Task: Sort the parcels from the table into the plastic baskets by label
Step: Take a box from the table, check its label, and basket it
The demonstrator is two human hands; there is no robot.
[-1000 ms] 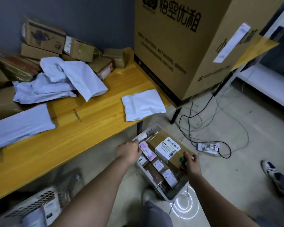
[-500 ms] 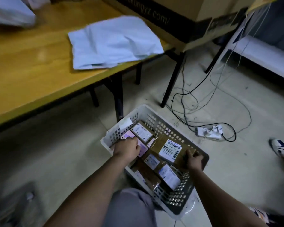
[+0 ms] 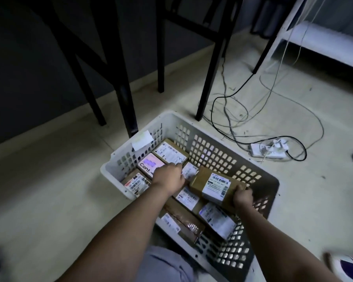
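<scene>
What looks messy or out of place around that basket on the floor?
Loose black and white cables sprawl tangled across the floor around a white power strip, right beside the white perforated plastic basket. One brown cardboard parcel sits tilted atop the others.

Dim indoor light leaves the upper left in deep shadow, while the floor [image 3: 293, 110] at right is brighter. White labels in the basket [image 3: 218, 139] show mild glare. Wide-angle distortion bends the edges; a shoe [image 3: 346, 267] at lower right is blurred.
</scene>
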